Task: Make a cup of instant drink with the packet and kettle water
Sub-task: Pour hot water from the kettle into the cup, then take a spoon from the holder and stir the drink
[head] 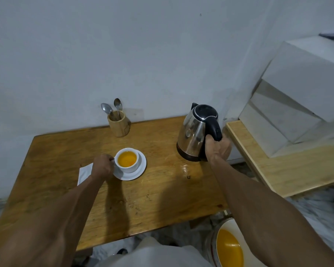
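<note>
I see a wooden table [152, 199] carrying a saucer [141, 168], with a white packet [84, 173] just left of it, a wooden spoon holder [120, 125] behind, and a steel kettle [193, 135] to its right.

Plain home corner, wooden table [66, 151], kettle [195, 132], spoon holder [120, 125]

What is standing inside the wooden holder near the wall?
Two metal spoons stand inside the wooden holder, bowls up. Their handles' lower ends and the holder's bottom are hidden by its wall.
</note>
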